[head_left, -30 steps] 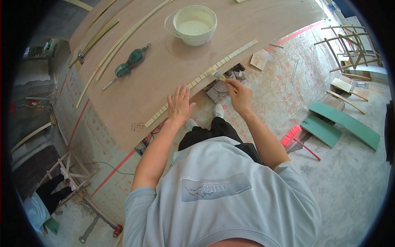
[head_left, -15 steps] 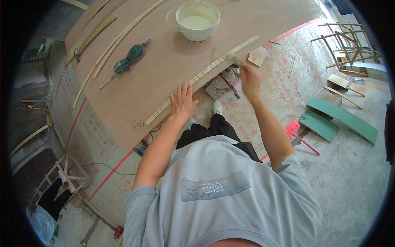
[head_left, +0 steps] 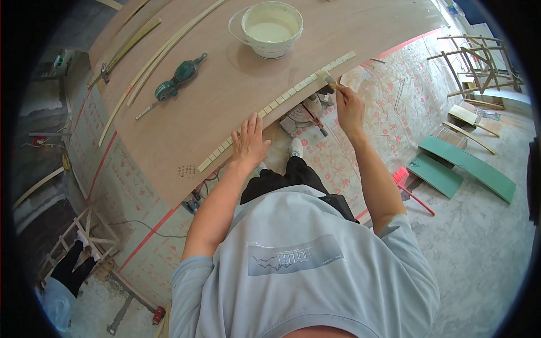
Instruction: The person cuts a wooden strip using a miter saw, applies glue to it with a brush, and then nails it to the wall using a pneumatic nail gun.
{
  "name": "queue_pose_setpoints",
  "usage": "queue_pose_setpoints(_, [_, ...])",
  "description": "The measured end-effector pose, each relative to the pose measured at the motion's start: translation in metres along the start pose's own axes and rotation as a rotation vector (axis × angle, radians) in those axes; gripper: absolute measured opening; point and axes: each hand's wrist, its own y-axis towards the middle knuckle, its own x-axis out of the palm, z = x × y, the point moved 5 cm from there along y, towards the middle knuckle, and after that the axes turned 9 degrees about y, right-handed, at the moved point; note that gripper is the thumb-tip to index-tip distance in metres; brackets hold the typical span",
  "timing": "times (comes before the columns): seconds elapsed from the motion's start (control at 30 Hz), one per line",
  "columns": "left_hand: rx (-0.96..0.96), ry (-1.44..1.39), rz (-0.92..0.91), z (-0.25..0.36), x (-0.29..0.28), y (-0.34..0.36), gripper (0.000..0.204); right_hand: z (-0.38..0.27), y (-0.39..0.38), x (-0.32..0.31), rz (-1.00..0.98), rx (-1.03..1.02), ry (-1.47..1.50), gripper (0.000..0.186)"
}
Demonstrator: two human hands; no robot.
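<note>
A long pale strip divided into short segments lies along the near edge of the plywood board. My left hand rests on it left of middle, fingers spread and flat. My right hand grips a paintbrush, its pale bristles touching the strip toward the right end. Beyond the strip stands a white bucket of creamy white substance. To its left lie a green power tool, long curved wooden strips and a hammer.
Below the board's edge are a saw and my feet. At right are stacked wooden frames, green panels and a pink broom on the floor. At lower left another person is beside a wooden frame.
My right hand and the brush have moved up and to the right along the strip. My left hand stays on the strip, nearly in place.
</note>
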Motion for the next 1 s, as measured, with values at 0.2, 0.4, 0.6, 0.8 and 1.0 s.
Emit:
queue_pose_setpoints(0.2, [-0.031,0.025,-0.055,0.0,-0.002,-0.001,0.079,-0.044,-0.047,0.046,-0.393,-0.11,0.133,0.017])
queue_pose_setpoints(0.4, [-0.024,0.052,-0.099,0.006,-0.006,0.004,0.085,0.027,0.017,0.0,-0.087,0.029,0.052,0.018])
queue_pose_setpoints(0.6, [-0.035,0.057,-0.121,0.008,-0.007,0.001,0.087,0.039,0.039,-0.03,0.055,-0.02,0.002,0.018])
queue_pose_setpoints(0.8, [-0.052,0.064,-0.167,0.01,-0.004,-0.004,0.088,-0.009,-0.019,0.013,-0.376,-0.059,0.257,0.019])
queue_pose_setpoints(1.0, [-0.04,0.063,-0.164,0.02,-0.008,0.013,0.087,0.078,0.076,-0.054,0.028,0.05,0.012,0.02])
